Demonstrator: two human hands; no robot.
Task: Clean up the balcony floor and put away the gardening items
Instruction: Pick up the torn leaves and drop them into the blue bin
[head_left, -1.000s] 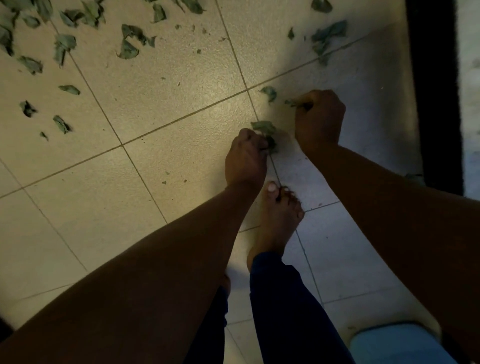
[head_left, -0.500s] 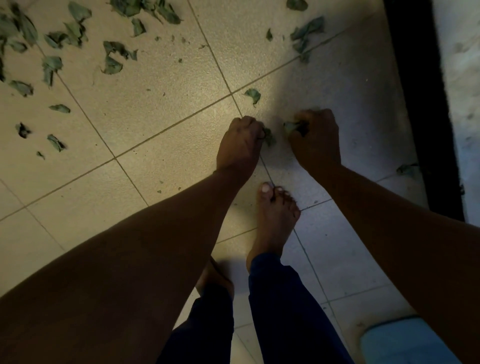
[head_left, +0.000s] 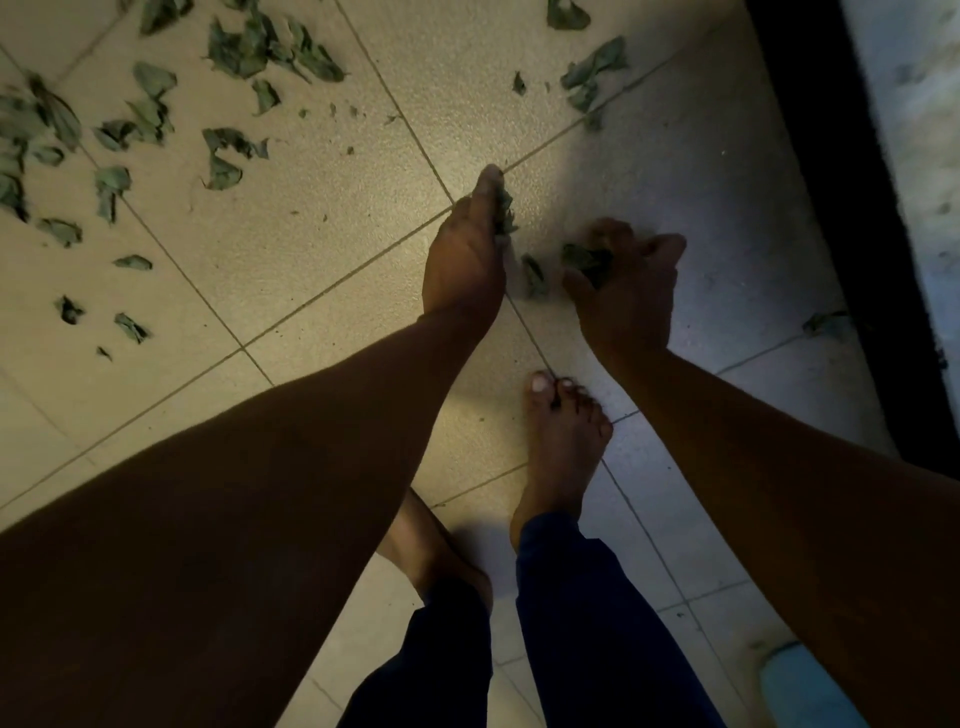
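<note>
Tiled floor (head_left: 322, 218), beige, diagonal grout lines, right part in cooler shadow. Dark strip (head_left: 831, 208) runs down the right edge with a pale rough surface beyond it.

Both forearms reach down from the bottom of the view. Two bare feet on the tiles, dark blue trouser legs (head_left: 587, 623) above them; right foot (head_left: 563, 441) is forward, just below the hands.

Scattered leaves (head_left: 244, 49), dry and green, cover the upper-left tiles; a smaller bunch (head_left: 592, 73) lies upper right near a grout line. One stray leaf (head_left: 826, 325) sits against the dark strip.

Left hand (head_left: 465, 260): fingers extended toward the floor, grip closed around a small wad of leaves (head_left: 503, 213), seen edge-on, fingertips at or near the tile.

Right hand (head_left: 623, 280): grip curled, holding a crumpled clump of leaves (head_left: 587, 260) in the palm, thumb out to the right.

A single leaf (head_left: 532, 275) lies on the floor between the two hands, touching neither as far as visible.

Pale blue object (head_left: 800, 686) at the bottom-right corner, mostly cut off; can't tell what it is.
</note>
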